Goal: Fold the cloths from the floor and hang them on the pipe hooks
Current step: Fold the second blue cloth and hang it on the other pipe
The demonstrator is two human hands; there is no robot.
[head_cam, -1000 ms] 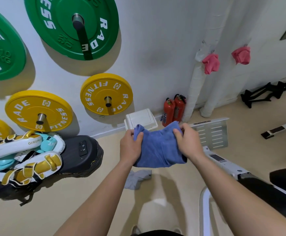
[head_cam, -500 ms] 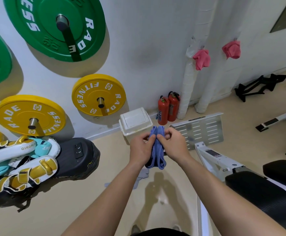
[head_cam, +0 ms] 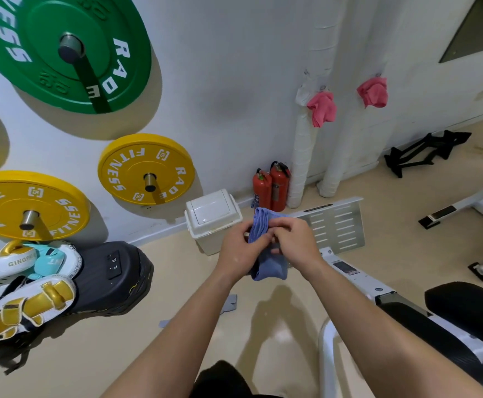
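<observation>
A blue cloth (head_cam: 263,225), folded into a narrow strip, hangs between my hands at chest height. My left hand (head_cam: 241,249) and my right hand (head_cam: 295,244) both pinch it near its upper part, close together. A grey cloth (head_cam: 229,303) lies on the floor below, partly hidden by my left forearm. Two pink cloths (head_cam: 322,109) (head_cam: 373,91) hang on hooks on the two white wrapped pipes (head_cam: 302,156) at the wall.
A white bin (head_cam: 213,218) and two red fire extinguishers (head_cam: 272,186) stand at the wall. Green and yellow weight plates (head_cam: 145,169) hang on the left. Boxing pads (head_cam: 22,277) lie at left, a bench (head_cam: 450,314) at right, a perforated metal plate (head_cam: 338,222) ahead.
The blue cloth went from spread wide between my hands to folded into a narrow strip. My hands came together and now sit a little lower on it.
</observation>
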